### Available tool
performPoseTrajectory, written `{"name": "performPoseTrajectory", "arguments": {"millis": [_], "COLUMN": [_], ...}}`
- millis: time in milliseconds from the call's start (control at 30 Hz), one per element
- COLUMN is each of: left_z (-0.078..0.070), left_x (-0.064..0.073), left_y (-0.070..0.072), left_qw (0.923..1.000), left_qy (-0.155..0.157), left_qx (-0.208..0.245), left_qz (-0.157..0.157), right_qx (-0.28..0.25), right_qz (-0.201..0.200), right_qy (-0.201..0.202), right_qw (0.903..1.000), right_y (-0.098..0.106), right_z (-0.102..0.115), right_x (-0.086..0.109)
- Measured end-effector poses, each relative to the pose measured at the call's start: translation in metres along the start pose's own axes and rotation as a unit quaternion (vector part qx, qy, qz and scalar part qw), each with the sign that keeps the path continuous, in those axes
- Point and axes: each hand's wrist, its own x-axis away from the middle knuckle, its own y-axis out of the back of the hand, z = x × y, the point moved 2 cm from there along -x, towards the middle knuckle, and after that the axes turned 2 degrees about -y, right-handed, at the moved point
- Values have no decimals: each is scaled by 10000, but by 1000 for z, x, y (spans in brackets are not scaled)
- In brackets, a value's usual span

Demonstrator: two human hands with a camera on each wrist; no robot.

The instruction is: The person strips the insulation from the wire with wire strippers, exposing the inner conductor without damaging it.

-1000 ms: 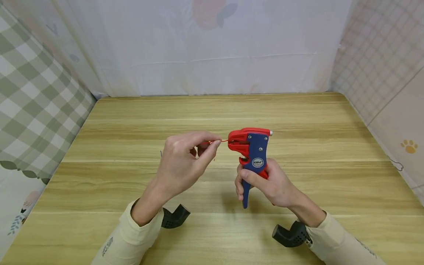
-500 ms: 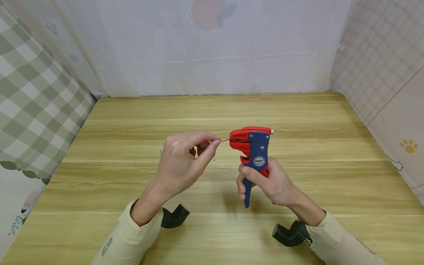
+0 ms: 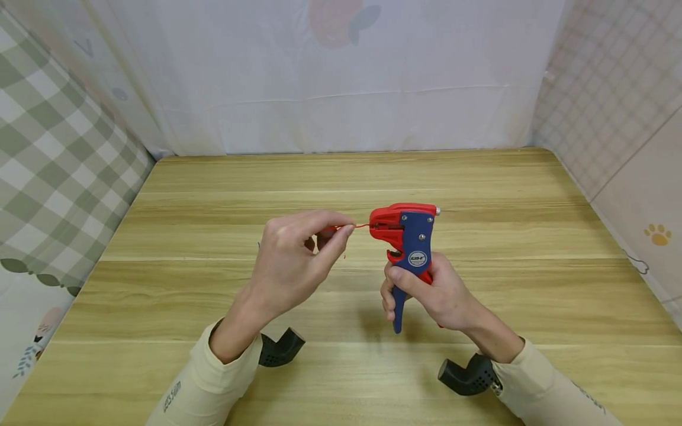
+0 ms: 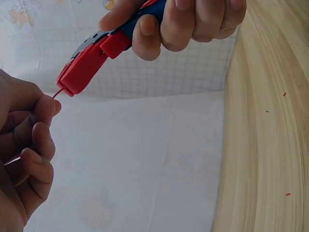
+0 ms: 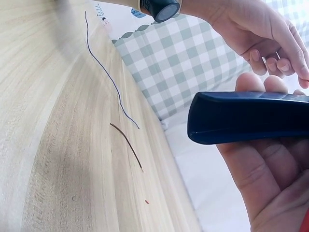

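Note:
My right hand (image 3: 437, 293) grips a red and blue wire stripper (image 3: 415, 236) upright above the table, its nose pointing left. Between the thumb and fingertips of my left hand (image 3: 290, 257) a thin red wire (image 3: 362, 225) is pinched. The wire's free end runs into the slot at the stripper's nose; how deep it goes is hidden. From the left wrist view, the short bare stretch of red wire (image 4: 58, 92) bridges fingertips and nose. The stripper's dark blue handle (image 5: 246, 118) fills the near part of the right wrist view, with fingers wrapped around it.
On the wooden table (image 3: 186, 307) lie a long blue wire (image 5: 108, 75) and a short brown wire (image 5: 129, 143), mostly hidden behind the left hand in the head view. Tiny red scraps (image 4: 287, 194) are scattered nearby. Pale curtains (image 3: 341, 118) rise behind the table.
The wire stripper in my right hand has shifted slightly to the right and up. My left hand has stayed nearly still, still pinching the red wire.

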Motion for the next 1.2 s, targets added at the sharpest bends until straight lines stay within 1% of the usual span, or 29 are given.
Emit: {"name": "performPoseTrajectory", "arguments": {"millis": [133, 300, 433, 567, 667, 733, 833, 933, 1000, 1133, 1200], "left_z": [0, -1, -1, 0, 0, -1, -1, 0, 1, 0, 0], "left_x": [0, -1, -1, -1, -1, -1, -1, -1, -1, -1, -1], "left_y": [0, 0, 0, 0, 0, 0, 1, 1, 0, 0, 0], "left_qw": [10000, 10000, 10000, 10000, 10000, 10000, 10000, 10000, 9999, 9999, 9999], "left_qy": [-5, -17, -19, -12, 1, 12, 18, 15, 11, 9, 9], "left_qx": [1, 17, 7, 16, 53, 69, 82, 82, 101, 130, 137], "left_qz": [-3, -23, -41, -33, -22, -16, -12, -24, -41, -78, -88], "right_qx": [-1, -64, -112, -122, -68, -42, 40, 0, -41, -250, -333], "right_qz": [5, 85, 133, 134, 95, 100, -13, -51, 15, 295, 363], "right_qy": [29, 186, 199, 127, -37, -67, -199, -295, -276, -51, 39], "right_qw": [10000, 9998, 9997, 9998, 9999, 9999, 9998, 9996, 9996, 9992, 9988], "right_y": [0, -1, -1, 0, 0, 0, -1, -2, -3, -4, -5], "right_z": [2, 3, 3, 2, 2, 3, 4, 4, 3, 3, 3], "right_x": [0, 0, 0, 1, 1, 1, 1, 2, 2, 1, 1]}}
